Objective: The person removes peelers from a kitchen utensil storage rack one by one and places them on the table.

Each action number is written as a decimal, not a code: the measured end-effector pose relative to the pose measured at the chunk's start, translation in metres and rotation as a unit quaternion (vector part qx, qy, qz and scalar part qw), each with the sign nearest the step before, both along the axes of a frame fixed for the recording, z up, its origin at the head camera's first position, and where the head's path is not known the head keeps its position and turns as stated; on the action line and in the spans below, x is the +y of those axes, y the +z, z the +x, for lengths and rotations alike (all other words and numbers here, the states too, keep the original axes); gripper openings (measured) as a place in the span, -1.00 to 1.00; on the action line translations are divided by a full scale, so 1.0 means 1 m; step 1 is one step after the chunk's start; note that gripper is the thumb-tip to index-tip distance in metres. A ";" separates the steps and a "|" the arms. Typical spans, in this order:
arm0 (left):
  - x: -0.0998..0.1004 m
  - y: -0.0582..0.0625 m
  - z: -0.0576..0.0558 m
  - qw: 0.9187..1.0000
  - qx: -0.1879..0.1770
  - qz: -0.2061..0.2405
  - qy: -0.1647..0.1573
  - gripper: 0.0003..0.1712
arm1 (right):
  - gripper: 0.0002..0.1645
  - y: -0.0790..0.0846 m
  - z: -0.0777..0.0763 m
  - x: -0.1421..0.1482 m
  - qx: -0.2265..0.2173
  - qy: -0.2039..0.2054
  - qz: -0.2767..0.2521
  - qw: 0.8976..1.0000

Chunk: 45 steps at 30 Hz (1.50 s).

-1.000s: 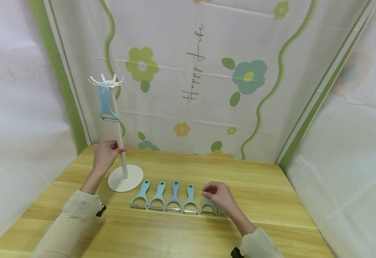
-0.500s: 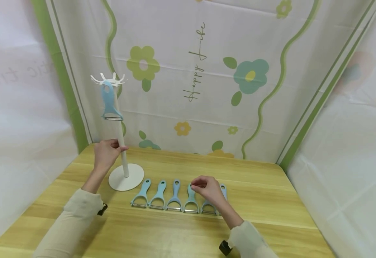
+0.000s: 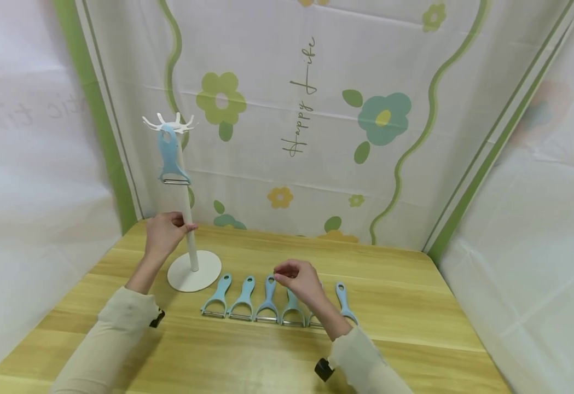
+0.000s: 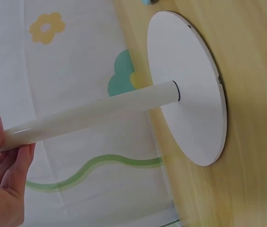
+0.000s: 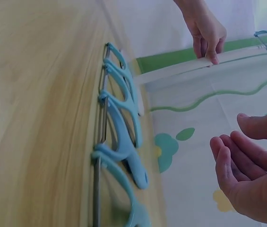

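My left hand (image 3: 164,236) grips the white pole (image 4: 95,113) of a stand with a round base (image 3: 188,282) and curved hooks (image 3: 174,127) on top. One blue Y-shaped peeler (image 3: 169,153) hangs from a front hook. On the table, several more blue peelers lie in a row, handles pointing away. Above the middle of this row is my right hand (image 3: 302,282), partly covering two peelers. In the right wrist view, its thumb stands apart from loosely bent fingers (image 5: 251,156), with nothing held. A blue peeler (image 3: 269,295) lies just below its fingertips in the head view.
The row starts with a peeler (image 3: 218,295) close to the stand's base and ends with one (image 3: 343,298) at the right. A wooden table (image 3: 227,361) carries everything. Behind it hangs a flowered white curtain (image 3: 267,65), and white cloth (image 3: 528,246) encloses the sides.
My right hand has moved left along the peeler row, uncovering the rightmost peeler. My left hand stays on the pole. The hanging peeler has swung slightly and settled.
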<state>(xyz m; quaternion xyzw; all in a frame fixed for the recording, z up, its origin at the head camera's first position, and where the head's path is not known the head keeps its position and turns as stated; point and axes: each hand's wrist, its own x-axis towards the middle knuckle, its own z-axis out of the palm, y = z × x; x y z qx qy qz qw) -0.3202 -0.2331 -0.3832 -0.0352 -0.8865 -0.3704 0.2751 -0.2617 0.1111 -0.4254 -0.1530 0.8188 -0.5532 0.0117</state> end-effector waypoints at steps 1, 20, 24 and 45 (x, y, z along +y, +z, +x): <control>0.000 0.000 0.000 1.000 -0.003 -0.002 -0.002 -0.68 | -0.78 0.001 -0.001 -0.003 -0.005 -0.001 -0.002 1.000; -0.007 0.002 0.001 0.997 -0.045 -0.034 -0.058 -0.69 | -0.81 0.047 -0.020 -0.044 0.036 -0.004 -0.013 0.999; -0.008 0.003 0.002 0.996 -0.052 -0.032 -0.060 -0.68 | -0.81 0.058 -0.027 -0.050 0.053 -0.004 -0.007 0.999; -0.008 0.009 0.003 0.996 -0.048 -0.048 -0.056 -0.70 | -0.78 0.107 -0.048 -0.091 0.126 0.009 -0.024 0.992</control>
